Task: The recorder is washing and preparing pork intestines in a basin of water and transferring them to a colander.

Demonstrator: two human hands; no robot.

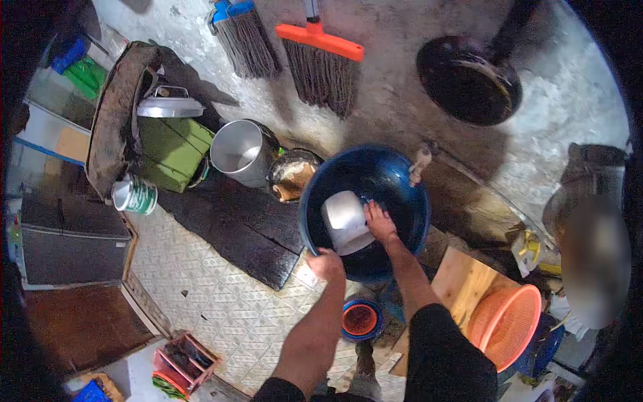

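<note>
A large dark blue plastic tub stands before me below a wall tap. Inside it, a silvery metal pot lies tilted; its opening is hidden. My left hand grips the tub's near-left rim. Reaching into the tub, my right hand has its fingers extended at the pot's right side. Whether its fingertips press on the metal is hard to tell. Small orange and blue containers, one within the other, are between my forearms.
Left of the tub are a blackened pot, a tall metal pot and a green container on a dark slab. An orange basket leans near a wooden board at right. Mop heads and a frying pan hang above.
</note>
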